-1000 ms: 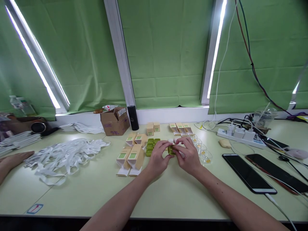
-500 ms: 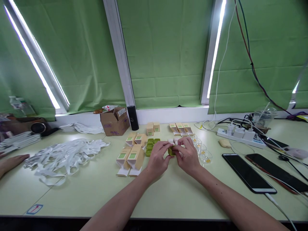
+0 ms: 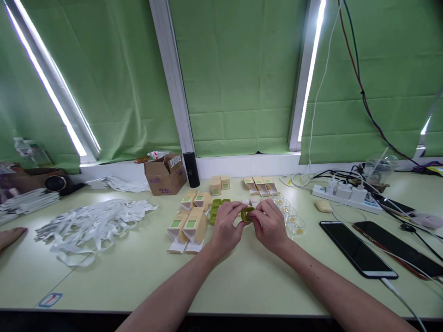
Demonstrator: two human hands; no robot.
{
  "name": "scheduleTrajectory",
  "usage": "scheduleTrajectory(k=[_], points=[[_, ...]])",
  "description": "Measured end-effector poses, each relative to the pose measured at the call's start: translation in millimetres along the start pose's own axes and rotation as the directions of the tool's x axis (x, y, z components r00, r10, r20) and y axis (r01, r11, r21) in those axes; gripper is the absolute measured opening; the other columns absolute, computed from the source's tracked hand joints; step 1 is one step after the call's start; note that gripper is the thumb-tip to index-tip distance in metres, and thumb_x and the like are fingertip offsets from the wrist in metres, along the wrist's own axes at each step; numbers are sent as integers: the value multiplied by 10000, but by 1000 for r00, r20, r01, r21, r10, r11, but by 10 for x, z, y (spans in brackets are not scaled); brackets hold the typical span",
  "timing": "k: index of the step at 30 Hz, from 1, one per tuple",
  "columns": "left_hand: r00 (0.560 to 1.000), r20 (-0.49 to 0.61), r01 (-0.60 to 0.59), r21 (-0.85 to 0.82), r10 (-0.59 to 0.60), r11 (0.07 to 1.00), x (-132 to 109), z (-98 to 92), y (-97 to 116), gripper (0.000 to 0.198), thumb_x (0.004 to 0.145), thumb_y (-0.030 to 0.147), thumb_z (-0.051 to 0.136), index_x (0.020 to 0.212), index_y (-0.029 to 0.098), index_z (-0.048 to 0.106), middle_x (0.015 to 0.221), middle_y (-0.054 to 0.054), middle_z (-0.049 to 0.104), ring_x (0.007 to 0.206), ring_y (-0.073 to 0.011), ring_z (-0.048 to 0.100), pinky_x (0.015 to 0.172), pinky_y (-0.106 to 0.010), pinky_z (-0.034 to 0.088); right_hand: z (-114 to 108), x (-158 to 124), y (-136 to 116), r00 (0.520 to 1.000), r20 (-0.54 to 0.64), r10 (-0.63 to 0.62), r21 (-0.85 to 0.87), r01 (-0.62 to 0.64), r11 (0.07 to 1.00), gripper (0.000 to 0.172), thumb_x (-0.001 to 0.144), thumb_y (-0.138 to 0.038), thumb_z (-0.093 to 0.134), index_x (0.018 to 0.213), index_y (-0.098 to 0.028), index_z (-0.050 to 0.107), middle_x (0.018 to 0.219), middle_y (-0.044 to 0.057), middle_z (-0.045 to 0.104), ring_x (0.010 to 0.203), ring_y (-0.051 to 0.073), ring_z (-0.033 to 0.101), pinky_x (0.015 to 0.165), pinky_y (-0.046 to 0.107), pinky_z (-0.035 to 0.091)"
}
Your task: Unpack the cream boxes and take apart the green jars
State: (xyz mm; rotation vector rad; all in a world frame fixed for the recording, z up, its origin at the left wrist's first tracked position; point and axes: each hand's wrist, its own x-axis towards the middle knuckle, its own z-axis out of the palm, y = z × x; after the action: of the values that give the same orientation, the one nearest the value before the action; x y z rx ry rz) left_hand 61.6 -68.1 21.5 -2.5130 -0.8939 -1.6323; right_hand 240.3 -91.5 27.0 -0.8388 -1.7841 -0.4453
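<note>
Between my two hands is a small olive-green square container [image 3: 247,214], pinched from both sides by the fingertips. My left hand [image 3: 226,227] grips its left side and my right hand [image 3: 270,223] its right side. Just left of my left hand stand more green containers [image 3: 214,213], partly covered by the hand. Beyond the fingers are small white pieces [image 3: 254,202] whose kind I cannot make out. Clear plastic cups with yellow bits inside [image 3: 294,220] stand in rows to the right of my right hand. Open beige cartons [image 3: 195,224] with green labels stand to the left.
More beige cartons [image 3: 260,185] stand at the back. White straps [image 3: 100,226] lie in a heap at left, near another person's hand [image 3: 12,237]. A cardboard box [image 3: 166,175] and a black cylinder [image 3: 191,169] stand behind. Phones [image 3: 358,249] and a power strip [image 3: 346,197] with cables lie at right.
The green container has tipped between my fingers, so more of it shows. The other person's hand at the left has drawn back toward the edge of the view.
</note>
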Motion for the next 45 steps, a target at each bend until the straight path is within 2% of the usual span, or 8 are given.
scheduleTrajectory(k=[14, 19, 25, 32, 36, 40, 42, 45], points=[[999, -27, 37, 49, -36, 998, 22, -27, 28, 365, 895, 170, 699, 1248, 266, 703, 1133, -97, 736, 1071, -290, 657, 961, -487, 521, -3, -2, -9, 1000, -17, -21, 10, 21, 1000, 247, 988, -123, 526, 822, -240, 667, 759, 54, 530, 764, 233, 470, 634, 374, 366], [992, -60, 111, 27, -109, 993, 36, -46, -31, 384, 862, 124, 710, 1216, 271, 713, 1147, -90, 721, 1101, -292, 646, 982, -482, 521, -9, -14, -35, 999, -36, -35, 22, 36, 999, 235, 992, -120, 537, 853, -245, 682, 763, 58, 543, 764, 233, 478, 643, 378, 378], [944, -146, 295, -27, -295, 955, 59, -95, -148, 421, 824, 132, 736, 1220, 270, 698, 1204, -67, 681, 1185, -276, 615, 1070, -467, 484, 12, -51, -11, 999, -50, -14, 41, 16, 999, 200, 976, -118, 571, 915, -257, 702, 776, 58, 572, 777, 239, 501, 664, 387, 403], [860, -211, 448, -125, -465, 885, 76, -110, -223, 426, 851, 226, 742, 1270, 259, 675, 1177, -76, 680, 1071, -254, 622, 991, -431, 502, 195, -112, 88, 989, 143, 31, -31, -27, 999, 191, 900, -72, 621, 824, -228, 703, 871, 71, 641, 907, 255, 510, 741, 392, 408], [821, -231, 491, -178, -522, 852, 78, -110, -243, 379, 877, 298, 735, 1251, 263, 689, 1141, -69, 689, 974, -228, 628, 924, -392, 507, 318, -96, 66, 944, 321, 80, -145, -35, 989, 200, 793, -27, 680, 730, -215, 707, 850, 80, 661, 938, 265, 501, 766, 387, 371], [780, -217, 573, -130, -587, 809, 100, -126, -210, 365, 905, 335, 705, 1261, 256, 684, 1123, -70, 703, 985, -219, 647, 894, -354, 504, 390, -7, 31, 821, 534, 202, -288, -48, 956, 124, 814, -98, 702, 773, -203, 753, 894, 90, 691, 989, 265, 506, 832, 381, 344], [777, -212, 582, -115, -592, 805, 110, -133, -196, 364, 911, 347, 696, 1262, 253, 678, 1113, -72, 710, 981, -217, 653, 882, -348, 501, 431, 39, 23, 774, 588, 236, -329, -38, 944, 115, 845, -133, 687, 805, -199, 770, 917, 95, 702, 1007, 266, 510, 859, 385, 328], [781, -214, 573, -127, -586, 810, 117, -141, -183, 340, 915, 359, 691, 1237, 252, 669, 1120, -76, 722, 996, -223, 661, 878, -349, 499, 499, 76, 23, 746, 613, 262, -365, -27, 931, 149, 866, -136, 653, 824, -188, 786, 932, 107, 710, 1014, 270, 515, 874, 393, 313]])
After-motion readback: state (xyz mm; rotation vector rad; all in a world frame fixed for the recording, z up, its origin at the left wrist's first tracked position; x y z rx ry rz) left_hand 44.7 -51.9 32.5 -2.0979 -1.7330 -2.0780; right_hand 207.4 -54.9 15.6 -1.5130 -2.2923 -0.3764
